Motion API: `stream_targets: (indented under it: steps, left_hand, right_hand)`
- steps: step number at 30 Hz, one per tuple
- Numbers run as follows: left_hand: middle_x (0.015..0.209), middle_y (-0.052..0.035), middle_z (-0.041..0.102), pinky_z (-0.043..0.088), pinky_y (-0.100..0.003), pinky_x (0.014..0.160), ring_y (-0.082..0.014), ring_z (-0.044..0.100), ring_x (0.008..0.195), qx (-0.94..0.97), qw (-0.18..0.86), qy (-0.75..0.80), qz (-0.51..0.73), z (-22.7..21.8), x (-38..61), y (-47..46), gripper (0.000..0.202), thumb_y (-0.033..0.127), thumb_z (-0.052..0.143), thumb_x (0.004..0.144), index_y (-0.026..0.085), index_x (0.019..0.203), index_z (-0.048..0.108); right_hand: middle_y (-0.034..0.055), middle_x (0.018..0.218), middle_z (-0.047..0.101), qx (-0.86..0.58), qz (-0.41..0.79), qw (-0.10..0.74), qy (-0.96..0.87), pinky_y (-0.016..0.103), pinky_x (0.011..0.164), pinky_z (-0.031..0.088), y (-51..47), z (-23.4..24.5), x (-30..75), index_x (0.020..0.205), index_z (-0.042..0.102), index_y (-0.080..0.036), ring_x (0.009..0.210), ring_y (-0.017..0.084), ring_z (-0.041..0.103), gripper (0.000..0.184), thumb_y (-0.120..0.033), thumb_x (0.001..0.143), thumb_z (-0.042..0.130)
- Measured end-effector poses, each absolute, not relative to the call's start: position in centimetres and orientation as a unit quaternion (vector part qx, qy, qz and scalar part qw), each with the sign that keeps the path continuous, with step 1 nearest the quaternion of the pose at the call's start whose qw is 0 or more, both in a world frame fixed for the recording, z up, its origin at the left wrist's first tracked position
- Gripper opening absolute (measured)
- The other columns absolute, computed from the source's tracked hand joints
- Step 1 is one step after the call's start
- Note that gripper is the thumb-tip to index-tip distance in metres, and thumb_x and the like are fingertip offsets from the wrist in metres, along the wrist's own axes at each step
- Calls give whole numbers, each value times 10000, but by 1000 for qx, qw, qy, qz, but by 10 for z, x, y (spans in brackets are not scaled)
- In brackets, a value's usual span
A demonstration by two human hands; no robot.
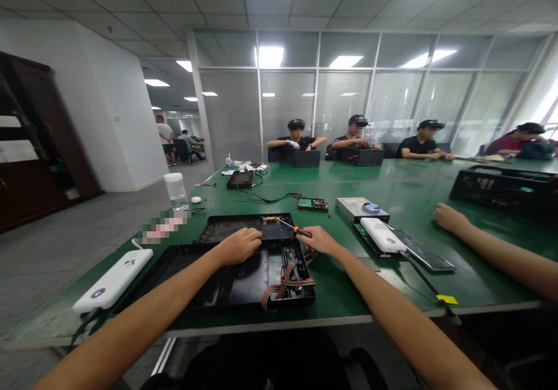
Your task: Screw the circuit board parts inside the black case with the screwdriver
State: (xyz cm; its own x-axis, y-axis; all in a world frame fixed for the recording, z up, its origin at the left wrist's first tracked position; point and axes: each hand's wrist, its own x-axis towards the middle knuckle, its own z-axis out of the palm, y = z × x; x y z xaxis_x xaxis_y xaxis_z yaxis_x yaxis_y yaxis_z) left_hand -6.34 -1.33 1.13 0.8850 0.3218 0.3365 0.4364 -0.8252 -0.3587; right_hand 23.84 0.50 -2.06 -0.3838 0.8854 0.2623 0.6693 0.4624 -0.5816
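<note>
An open black computer case [244,285] lies on the green table [392,186] right in front of me. My left hand [238,245] rests on the case's inner edge with its fingers curled; what they hold, if anything, is hidden. My right hand [318,240] grips a small screwdriver [291,226] with an orange and black handle, its tip pointing left at the case's far wall. A bundle of red and grey ribbon cables [285,285] sits in the case near its right corner.
A white power bank [113,279] lies at the left, another white device [382,236] and a silver drive [360,207] at the right. A green circuit board [313,204] and a clear jar [175,190] stand further back. Another person's arm [492,250] rests on the table's right. Several seated people work at the far side.
</note>
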Motion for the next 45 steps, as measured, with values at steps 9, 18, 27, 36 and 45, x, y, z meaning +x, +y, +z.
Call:
stream_targets:
  steps: [9, 18, 27, 36, 45]
  left_hand:
    - [712, -43, 486, 386, -265, 649, -151, 460, 667, -930, 190, -285, -130, 6, -60, -11, 237, 234, 268, 896, 142, 810, 468]
    - [910, -78, 538, 413, -272, 757, -153, 509, 814, -935, 125, -273, -189, 2, -60, -10, 240, 181, 325, 872, 130, 1070, 451]
    - [866, -57, 629, 419, -234, 770, -132, 561, 815, -963, 39, -197, -178, 10, -60, 4, 199, 198, 440, 840, 156, 916, 619]
    - [829, -34, 664, 410, -177, 748, -115, 594, 762, -978, -12, -165, -123, 21, 1, 6, 176, 135, 509, 779, 156, 871, 658]
    - [920, -50, 648, 416, -212, 801, -125, 585, 850, -948, -47, -234, -208, -4, -2, -4, 206, 204, 461, 836, 146, 932, 634]
  right_hand:
    - [-31, 519, 539, -446, 307, 295, -787, 188, 374, 340, -3, -18, 225, 685, 500, -160, 375, 82, 456, 321, -478, 730, 487]
    - [-44, 491, 488, -441, 316, 316, -778, 183, 374, 312, -5, -18, 221, 698, 487, -159, 386, 74, 419, 323, -477, 749, 467]
    - [-46, 501, 464, -419, 318, 340, -780, 188, 429, 313, 2, -25, 223, 685, 479, -155, 433, 75, 418, 323, -470, 756, 467]
    - [-41, 526, 465, -410, 324, 360, -773, 188, 413, 288, 3, -27, 218, 678, 457, -161, 413, 62, 368, 349, -491, 784, 412]
    - [-49, 522, 418, -448, 236, 397, -765, 209, 484, 303, 6, -25, 227, 639, 433, -169, 484, 82, 371, 357, -503, 766, 424]
